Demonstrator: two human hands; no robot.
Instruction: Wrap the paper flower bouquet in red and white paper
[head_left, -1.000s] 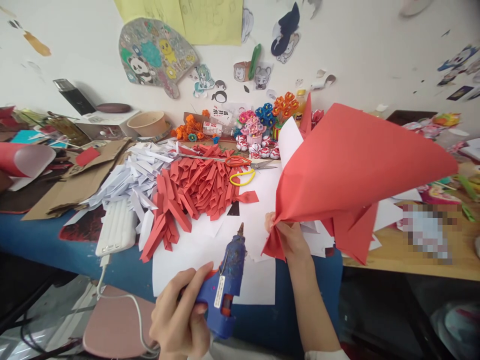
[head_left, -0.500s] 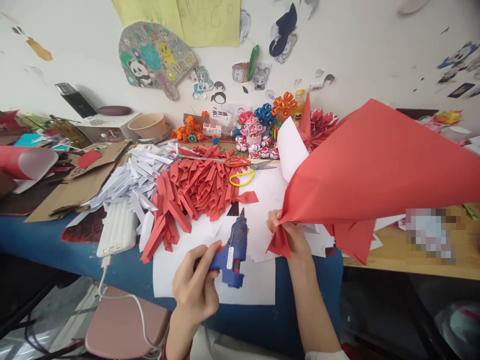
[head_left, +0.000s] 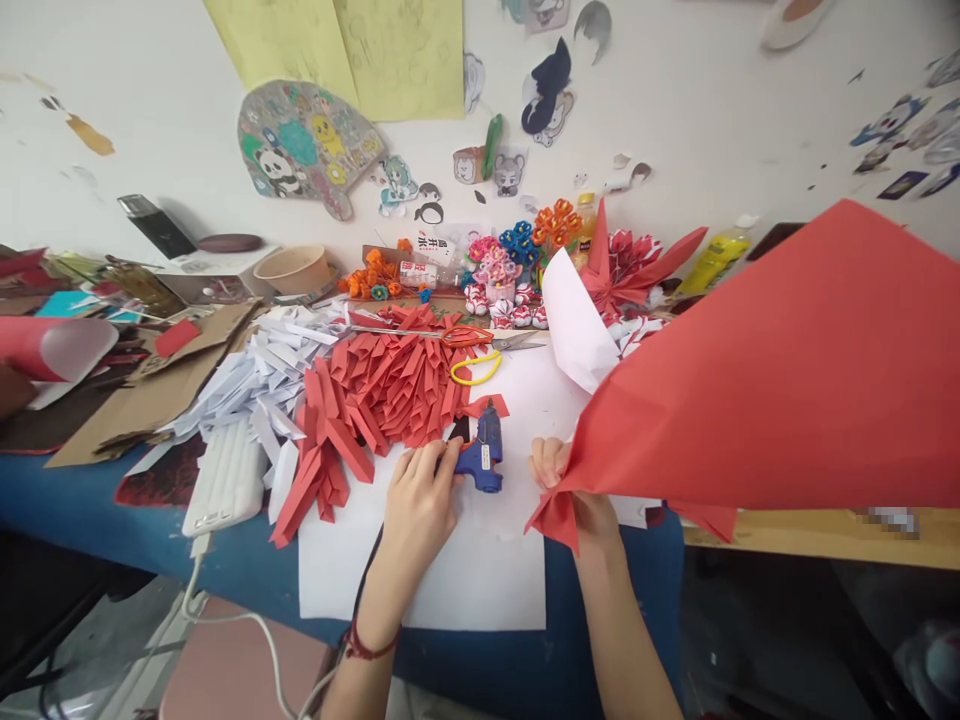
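My left hand [head_left: 421, 497] rests on the white sheet [head_left: 465, 560], fingers curled round the handle of the blue glue gun [head_left: 484, 453], which stands on the table with its nozzle pointing away. My right hand [head_left: 564, 480] pinches the gathered tip of a big red paper cone [head_left: 787, 390] that fans out up and to the right. A white paper piece [head_left: 574, 325] shows behind the cone's edge.
A heap of folded red paper strips [head_left: 390, 385] and white ones [head_left: 262, 365] lies left of centre. Orange scissors [head_left: 469, 336] and yellow-handled scissors [head_left: 476, 370] lie behind the gun. Paper flowers [head_left: 525, 240], a bowl [head_left: 294, 268], cardboard [head_left: 157, 370] and a white power strip [head_left: 225, 475] crowd the blue table.
My left hand carried the glue gun forward from near my body and set it down on the table. The red cone swung further right and tilted up.
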